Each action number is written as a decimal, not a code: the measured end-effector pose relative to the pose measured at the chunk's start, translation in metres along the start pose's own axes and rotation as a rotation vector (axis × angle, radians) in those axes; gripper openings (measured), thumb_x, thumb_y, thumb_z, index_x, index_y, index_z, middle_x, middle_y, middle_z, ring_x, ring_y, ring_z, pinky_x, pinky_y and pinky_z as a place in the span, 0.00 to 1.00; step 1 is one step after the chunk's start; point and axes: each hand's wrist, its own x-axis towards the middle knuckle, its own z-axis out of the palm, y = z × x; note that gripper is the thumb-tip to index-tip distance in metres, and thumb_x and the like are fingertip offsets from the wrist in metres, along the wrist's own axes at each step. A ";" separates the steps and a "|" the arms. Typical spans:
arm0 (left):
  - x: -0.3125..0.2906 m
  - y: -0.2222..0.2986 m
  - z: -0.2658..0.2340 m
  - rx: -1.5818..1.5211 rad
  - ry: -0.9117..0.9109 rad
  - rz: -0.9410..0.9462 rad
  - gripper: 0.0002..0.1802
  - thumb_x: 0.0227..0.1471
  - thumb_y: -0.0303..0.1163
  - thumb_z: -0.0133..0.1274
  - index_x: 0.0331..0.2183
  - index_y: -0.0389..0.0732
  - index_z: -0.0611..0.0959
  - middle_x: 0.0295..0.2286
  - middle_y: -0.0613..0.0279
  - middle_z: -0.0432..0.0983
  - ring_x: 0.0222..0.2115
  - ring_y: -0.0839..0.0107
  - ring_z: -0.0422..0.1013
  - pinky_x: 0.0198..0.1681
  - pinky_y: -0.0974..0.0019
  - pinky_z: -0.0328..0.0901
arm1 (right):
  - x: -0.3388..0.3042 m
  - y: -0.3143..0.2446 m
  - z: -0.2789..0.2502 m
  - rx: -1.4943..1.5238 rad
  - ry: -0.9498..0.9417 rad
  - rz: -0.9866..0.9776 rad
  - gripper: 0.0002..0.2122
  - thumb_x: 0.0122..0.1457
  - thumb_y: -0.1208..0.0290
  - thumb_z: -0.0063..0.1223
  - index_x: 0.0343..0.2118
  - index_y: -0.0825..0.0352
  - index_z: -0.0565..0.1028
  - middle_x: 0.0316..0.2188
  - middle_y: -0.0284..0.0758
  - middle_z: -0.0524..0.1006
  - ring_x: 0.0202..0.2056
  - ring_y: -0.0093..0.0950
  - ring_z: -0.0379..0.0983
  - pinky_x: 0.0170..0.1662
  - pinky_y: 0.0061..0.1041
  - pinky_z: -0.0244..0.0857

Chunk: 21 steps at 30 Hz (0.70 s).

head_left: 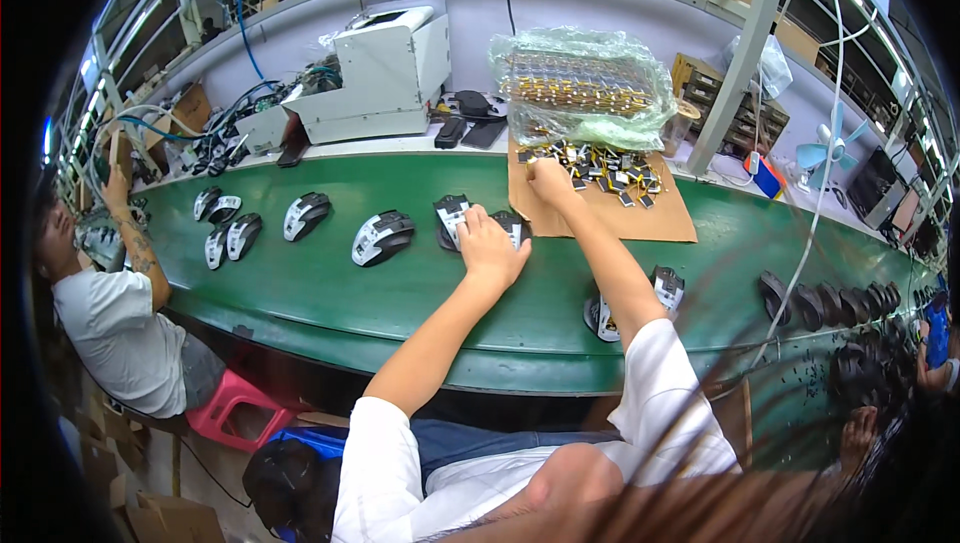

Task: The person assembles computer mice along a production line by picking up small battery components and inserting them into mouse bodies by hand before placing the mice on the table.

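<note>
Green tabletop [330, 295]: it ran beneath everything in reach, with the brown cardboard sheet [645, 227] lying flat on it as the landmark.
Left forearm [430, 345]: it slanted up and to the right, toward the sheet's left edge, the white sleeve ending near the elbow.
Left hand [488, 246]: it lay just left of the sheet, back upward, fingers pointing forward and thumb stretched toward the sheet.
Left grip: the fingers rested over the grey-and-black mouse shells; whether they clamped one, I could not tell.
Mouse shells [451, 210]: two sat under and beside the left hand, just left of the sheet, partly covered.
Right forearm [607, 258]: it crossed the sheet's near edge, leaning up and to the left.
Right hand [549, 183]: it hung over the sheet's left part, back upward, fingers curled downward beside the pile.
Right grip: the fingertips were hidden, so I could not tell whether they were apart, together or on a piece.
Small black-and-yellow pieces [627, 180]: they lay heaped on the sheet, right of the right hand.
Clear plastic bag [590, 83]: it stood behind the pile, at the sheet's far edge.
</note>
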 end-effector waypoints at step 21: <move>0.017 -0.003 0.003 -2.381 -0.330 -0.371 0.15 0.47 0.32 0.54 0.39 0.39 0.74 0.36 0.62 0.74 0.40 0.70 0.70 0.44 0.61 0.65 | -0.132 -0.027 -0.130 1.602 0.114 0.232 0.09 0.53 0.78 0.51 0.37 0.73 0.72 0.28 0.34 0.73 0.29 0.24 0.72 0.36 0.24 0.68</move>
